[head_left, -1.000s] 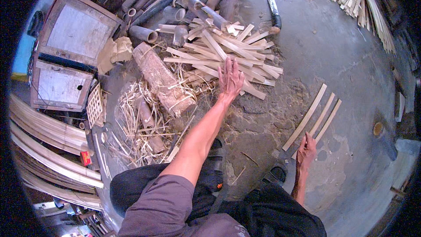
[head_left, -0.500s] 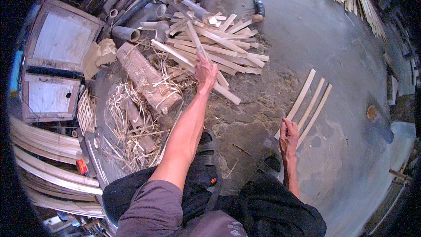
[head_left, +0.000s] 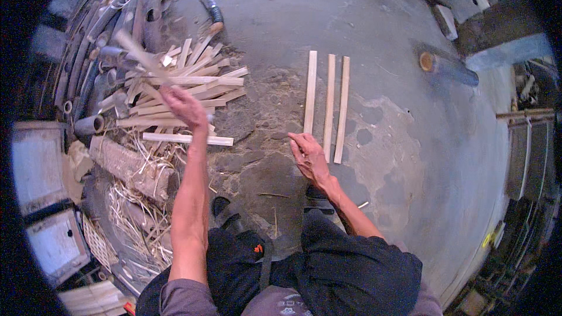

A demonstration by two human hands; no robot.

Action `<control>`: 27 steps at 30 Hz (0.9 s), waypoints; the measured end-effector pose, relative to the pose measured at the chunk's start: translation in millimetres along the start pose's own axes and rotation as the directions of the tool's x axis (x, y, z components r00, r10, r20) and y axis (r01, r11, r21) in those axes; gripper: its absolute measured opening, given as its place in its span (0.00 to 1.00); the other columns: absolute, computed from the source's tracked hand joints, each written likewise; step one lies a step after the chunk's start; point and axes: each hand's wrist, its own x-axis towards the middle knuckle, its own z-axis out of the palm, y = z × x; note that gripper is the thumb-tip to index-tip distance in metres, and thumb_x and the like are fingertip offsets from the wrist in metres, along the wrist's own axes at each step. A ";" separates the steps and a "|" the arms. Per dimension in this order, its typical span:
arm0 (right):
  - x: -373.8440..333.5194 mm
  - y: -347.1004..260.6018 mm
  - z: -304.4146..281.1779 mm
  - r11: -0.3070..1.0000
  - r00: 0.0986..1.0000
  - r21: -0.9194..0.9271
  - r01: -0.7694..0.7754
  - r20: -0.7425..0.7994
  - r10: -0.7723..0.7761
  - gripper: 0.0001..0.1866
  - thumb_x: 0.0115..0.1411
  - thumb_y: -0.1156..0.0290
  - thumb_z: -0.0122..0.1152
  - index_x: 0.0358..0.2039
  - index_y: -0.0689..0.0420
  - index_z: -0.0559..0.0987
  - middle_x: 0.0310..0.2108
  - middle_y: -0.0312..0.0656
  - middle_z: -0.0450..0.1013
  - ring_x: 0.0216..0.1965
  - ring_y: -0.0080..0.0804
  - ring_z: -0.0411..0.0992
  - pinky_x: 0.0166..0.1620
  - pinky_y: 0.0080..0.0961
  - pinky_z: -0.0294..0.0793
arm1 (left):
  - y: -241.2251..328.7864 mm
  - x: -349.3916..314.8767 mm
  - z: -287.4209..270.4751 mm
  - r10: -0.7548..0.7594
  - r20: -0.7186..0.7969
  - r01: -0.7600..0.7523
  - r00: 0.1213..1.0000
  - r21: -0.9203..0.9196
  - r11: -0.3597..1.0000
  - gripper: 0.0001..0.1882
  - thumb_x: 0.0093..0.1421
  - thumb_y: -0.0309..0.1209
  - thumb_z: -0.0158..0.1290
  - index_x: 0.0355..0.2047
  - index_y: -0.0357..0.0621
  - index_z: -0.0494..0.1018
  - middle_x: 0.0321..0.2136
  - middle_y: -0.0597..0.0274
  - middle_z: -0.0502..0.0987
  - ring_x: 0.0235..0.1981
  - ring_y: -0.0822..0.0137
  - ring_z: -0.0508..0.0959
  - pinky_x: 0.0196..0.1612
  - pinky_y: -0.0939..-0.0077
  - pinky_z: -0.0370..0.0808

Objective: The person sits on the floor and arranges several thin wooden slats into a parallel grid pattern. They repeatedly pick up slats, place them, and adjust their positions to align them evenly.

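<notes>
The right hand (head_left: 310,157) has drawn back along the three strips (head_left: 330,102); if its bent fingers (head_left: 300,139) hold something, I cannot tell. The left hand (head_left: 185,106) grips one blurred strip (head_left: 139,54).

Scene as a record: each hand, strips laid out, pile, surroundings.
left hand: holds a blurred pale strip
right hand: near the three laid-out strips; grip unclear
layout: those three roughly parallel, spaced apart on the floor
strip pile: loose, crisscrossed, by the left hand
left side: rough wooden block, shavings, hollow tubes
</notes>
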 end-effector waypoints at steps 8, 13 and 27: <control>1.2 -5.2 -26.5 0.928 0.950 0.299 -0.223 -0.148 0.276 0.27 0.72 0.56 0.39 0.63 0.62 0.62 0.54 0.57 0.69 0.53 0.46 0.71 0.53 0.34 0.69 | 170.2 -194.6 20.7 -0.162 0.784 0.589 0.599 -0.294 0.753 0.31 0.64 0.25 0.45 0.67 0.38 0.50 0.34 0.58 0.76 0.34 0.68 0.75 0.41 0.69 0.74; -40.0 35.9 -53.5 0.971 0.849 0.130 -0.201 -0.472 0.239 0.28 0.72 0.57 0.36 0.65 0.61 0.59 0.60 0.55 0.64 0.59 0.46 0.65 0.60 0.37 0.62 | 161.4 -242.1 25.8 0.034 0.944 0.495 0.327 -0.201 0.846 0.31 0.63 0.29 0.47 0.64 0.36 0.53 0.39 0.51 0.78 0.39 0.62 0.78 0.44 0.67 0.75; -49.3 112.9 -74.4 0.894 0.925 -0.360 -0.267 -0.355 0.134 0.26 0.68 0.61 0.48 0.63 0.59 0.64 0.50 0.54 0.71 0.49 0.49 0.69 0.55 0.39 0.65 | 50.2 -134.0 43.9 0.153 0.654 -0.096 0.741 -0.122 0.988 0.18 0.61 0.28 0.49 0.51 0.35 0.68 0.42 0.42 0.74 0.44 0.48 0.76 0.48 0.56 0.73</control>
